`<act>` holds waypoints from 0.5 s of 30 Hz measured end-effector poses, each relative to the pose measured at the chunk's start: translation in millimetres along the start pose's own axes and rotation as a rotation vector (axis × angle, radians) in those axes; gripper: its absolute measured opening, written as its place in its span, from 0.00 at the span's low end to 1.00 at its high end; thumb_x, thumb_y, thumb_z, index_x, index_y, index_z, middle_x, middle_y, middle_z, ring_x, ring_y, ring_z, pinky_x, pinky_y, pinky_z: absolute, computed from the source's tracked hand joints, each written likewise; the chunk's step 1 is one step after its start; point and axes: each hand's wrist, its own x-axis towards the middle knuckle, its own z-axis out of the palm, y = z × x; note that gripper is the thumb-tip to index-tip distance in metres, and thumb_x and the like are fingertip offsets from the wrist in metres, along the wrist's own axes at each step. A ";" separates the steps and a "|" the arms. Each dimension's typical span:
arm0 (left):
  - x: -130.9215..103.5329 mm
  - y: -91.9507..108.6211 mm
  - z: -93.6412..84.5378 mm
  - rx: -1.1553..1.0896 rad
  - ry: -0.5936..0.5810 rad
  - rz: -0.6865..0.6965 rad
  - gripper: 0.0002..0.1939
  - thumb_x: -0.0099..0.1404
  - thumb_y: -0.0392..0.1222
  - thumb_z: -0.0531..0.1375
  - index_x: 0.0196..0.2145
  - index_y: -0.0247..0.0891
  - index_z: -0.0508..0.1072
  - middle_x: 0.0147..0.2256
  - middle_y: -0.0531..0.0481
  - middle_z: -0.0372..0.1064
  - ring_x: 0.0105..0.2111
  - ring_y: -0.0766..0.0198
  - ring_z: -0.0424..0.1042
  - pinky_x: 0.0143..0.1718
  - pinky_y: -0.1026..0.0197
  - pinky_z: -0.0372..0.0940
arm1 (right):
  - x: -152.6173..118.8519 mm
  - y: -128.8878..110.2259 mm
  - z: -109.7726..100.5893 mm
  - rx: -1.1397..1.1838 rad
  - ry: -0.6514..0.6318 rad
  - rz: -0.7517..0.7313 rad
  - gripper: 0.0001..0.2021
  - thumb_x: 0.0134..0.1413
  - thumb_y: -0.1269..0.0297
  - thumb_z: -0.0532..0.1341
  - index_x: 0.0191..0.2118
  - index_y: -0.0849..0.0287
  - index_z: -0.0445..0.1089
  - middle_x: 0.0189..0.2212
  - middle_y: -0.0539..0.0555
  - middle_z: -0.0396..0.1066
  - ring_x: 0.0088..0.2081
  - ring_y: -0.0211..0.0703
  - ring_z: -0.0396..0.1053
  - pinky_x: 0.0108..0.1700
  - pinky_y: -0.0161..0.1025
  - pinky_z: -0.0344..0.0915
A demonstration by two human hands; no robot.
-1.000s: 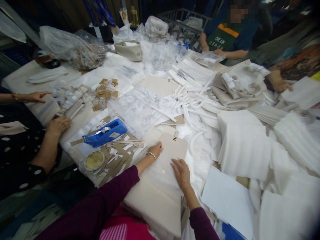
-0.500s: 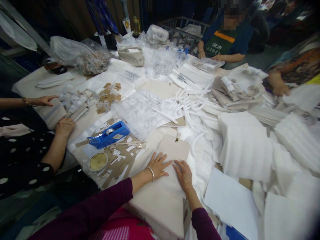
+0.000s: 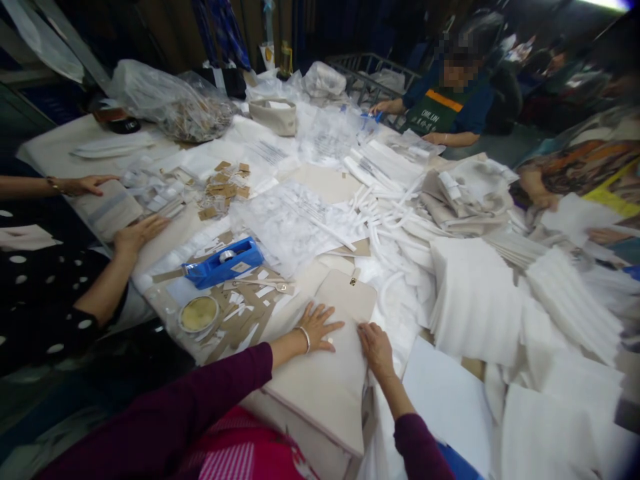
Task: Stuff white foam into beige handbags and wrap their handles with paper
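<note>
A beige bag (image 3: 320,400) lies flat at the table's near edge, its rounded flap with a small metal clasp (image 3: 353,281) pointing away from me. My left hand (image 3: 314,328) rests on the bag with its fingers spread, a bracelet on the wrist. At the bag's right edge is my right hand (image 3: 375,343), its fingers bent and drawn together; whether they pinch the edge is hidden.
Left of the bag are a blue tape dispenser (image 3: 223,262), a round tin (image 3: 199,313) and card strips. White foam sheets (image 3: 473,300) are stacked at the right. A person in polka dots works at the left, another person (image 3: 440,110) across the table.
My right hand has slid right, from the bag's middle to its edge. The left hand stays spread on the bag. Across the table, a person's arm has reached toward a blue object.
</note>
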 end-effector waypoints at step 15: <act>-3.2 1.2 -2.4 -0.006 0.025 0.015 0.38 0.57 0.70 0.54 0.63 0.58 0.55 0.67 0.45 0.41 0.64 0.39 0.42 0.60 0.31 0.32 | 167.6 -31.9 -25.4 -0.176 -0.176 0.384 0.18 0.53 0.68 0.56 0.49 0.67 0.69 0.45 0.67 0.70 0.48 0.56 0.66 0.46 0.46 0.61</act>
